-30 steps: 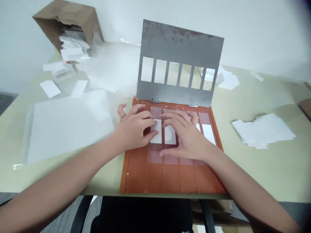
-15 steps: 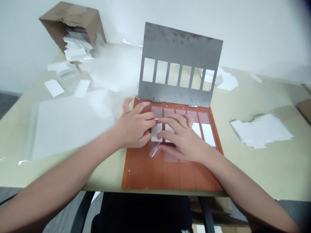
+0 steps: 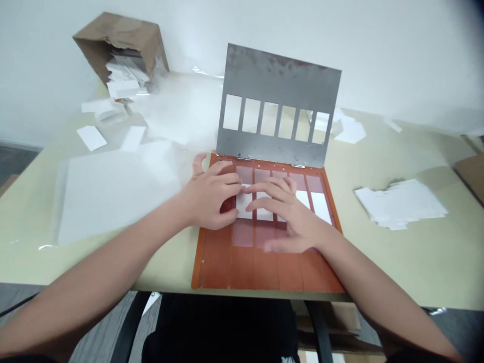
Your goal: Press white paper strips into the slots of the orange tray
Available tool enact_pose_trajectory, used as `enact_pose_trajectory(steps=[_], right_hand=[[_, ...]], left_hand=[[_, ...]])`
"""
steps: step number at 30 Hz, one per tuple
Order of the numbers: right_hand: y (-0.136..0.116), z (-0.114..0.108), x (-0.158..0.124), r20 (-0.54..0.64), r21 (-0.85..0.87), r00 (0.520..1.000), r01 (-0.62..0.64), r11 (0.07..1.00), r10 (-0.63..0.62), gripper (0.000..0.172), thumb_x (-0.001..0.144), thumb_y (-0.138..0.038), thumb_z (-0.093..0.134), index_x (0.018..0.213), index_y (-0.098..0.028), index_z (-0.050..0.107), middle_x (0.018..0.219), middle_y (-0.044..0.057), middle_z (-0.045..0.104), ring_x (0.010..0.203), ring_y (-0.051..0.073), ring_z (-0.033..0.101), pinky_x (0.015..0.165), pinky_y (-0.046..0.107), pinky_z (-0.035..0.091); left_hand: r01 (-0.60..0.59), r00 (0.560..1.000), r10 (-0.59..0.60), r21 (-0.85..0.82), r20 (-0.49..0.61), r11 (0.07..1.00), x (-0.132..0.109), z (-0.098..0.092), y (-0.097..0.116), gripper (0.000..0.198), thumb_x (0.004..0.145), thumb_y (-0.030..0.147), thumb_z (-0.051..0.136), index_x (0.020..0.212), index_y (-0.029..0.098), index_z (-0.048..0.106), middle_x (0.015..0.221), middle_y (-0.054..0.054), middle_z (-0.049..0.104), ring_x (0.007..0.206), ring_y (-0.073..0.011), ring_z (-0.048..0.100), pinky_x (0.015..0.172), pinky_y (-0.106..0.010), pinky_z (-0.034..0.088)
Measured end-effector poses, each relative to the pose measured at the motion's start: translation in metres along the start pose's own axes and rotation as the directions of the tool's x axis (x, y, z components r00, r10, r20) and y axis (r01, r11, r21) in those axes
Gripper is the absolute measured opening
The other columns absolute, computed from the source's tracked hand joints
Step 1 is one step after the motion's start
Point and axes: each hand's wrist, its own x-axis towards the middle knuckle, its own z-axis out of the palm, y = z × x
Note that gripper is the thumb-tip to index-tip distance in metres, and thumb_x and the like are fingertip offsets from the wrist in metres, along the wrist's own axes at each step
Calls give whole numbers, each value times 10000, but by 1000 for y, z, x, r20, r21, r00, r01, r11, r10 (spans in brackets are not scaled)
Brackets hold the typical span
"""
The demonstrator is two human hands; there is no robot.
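An orange board (image 3: 215, 262) lies at the table's front edge, with a grey metal plate (image 3: 280, 78) hinged to its back and standing raised, a row of rectangular windows cut through it. White cards (image 3: 320, 206) rest on clear film strips (image 3: 243, 233) in the board's slots. My left hand (image 3: 212, 196) lies over the board's left side, fingers spread, its tips at the leftmost card. Over the middle slots is my right hand (image 3: 289, 209), fingers spread and thumb apart, fingertips at the left cards. It partly hides the middle cards. Neither hand grips anything visible.
A tipped cardboard box (image 3: 124, 30) holding white cards stands back left, with loose cards (image 3: 91, 137) before it. Clear plastic sheets (image 3: 121, 186) cover the left of the table. A stack of white cards (image 3: 404, 204) lies at the right.
The leftmost film strip, curled up near my right thumb before, now lies flat. My right thumb has moved away from it to the right. My left hand stays nearly in place.
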Motion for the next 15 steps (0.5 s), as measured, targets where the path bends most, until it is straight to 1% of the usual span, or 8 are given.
enact_pose_trajectory(steps=[2,4,7,10,15], right_hand=[[3,2,2,-44,-20,995,-95,995,94,468,829,-606,618,1152,-268,592,1353,85,605,1242,314,498,1070,527,236],[4,6,3,-91,-74,981,-176,982,169,383,879,-498,606,1179,-262,571,1341,90,628,1276,311,498,1075,526,222],[2,11,5,-108,-139,976,-204,969,190,400,861,-484,634,1184,-257,567,1336,89,641,1310,339,483,1065,539,213],[0,12,5,-108,-185,977,-201,962,183,374,858,-496,635,1139,-254,582,1273,71,681,1289,348,504,1054,543,194],[0,10,6,-114,-211,981,-177,961,156,332,882,-498,619,1089,-239,591,1268,56,689,1270,341,517,1029,526,187]], left_hand=[[-17,1000,17,2,1,1000,-1,1,0,473,751,562,649,1109,257,698,1118,-87,719,1305,-445,455,1094,-740,62],[-25,1000,25,19,5,999,-2,1,1,636,670,678,705,1133,244,688,1117,-96,714,1295,-452,460,1109,-735,48],[-13,1000,13,39,10,999,-1,2,3,692,615,698,754,1116,226,679,1108,-106,717,1292,-439,472,1121,-718,40],[9,1000,-10,38,13,999,-1,2,6,716,583,702,778,1093,213,657,1100,-113,720,1308,-431,470,1127,-707,16],[26,1000,-26,40,8,999,0,3,6,770,575,715,774,1130,203,619,1123,-128,707,1320,-437,466,1128,-714,-10]])
